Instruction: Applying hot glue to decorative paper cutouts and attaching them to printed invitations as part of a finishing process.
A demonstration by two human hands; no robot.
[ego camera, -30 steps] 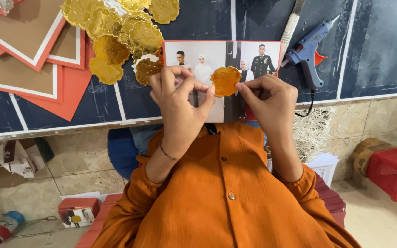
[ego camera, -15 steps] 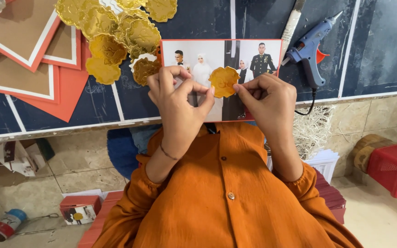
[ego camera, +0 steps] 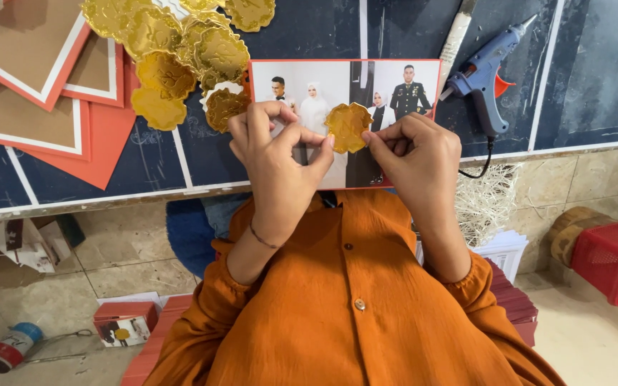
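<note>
Two hands pinch one gold scalloped seal from opposite edges: your left hand and right hand each clamp thumb and forefinger on its rim, keeping it flat above the red-bordered photo card, evidently for alignment. Spare gold seals lie well apart.

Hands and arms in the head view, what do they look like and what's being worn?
Both hands are bare, left hand and right hand. Long orange sleeves with gathered cuffs end below the wrists. A thin dark bracelet circles the left wrist. No rings or gloves show.
</note>
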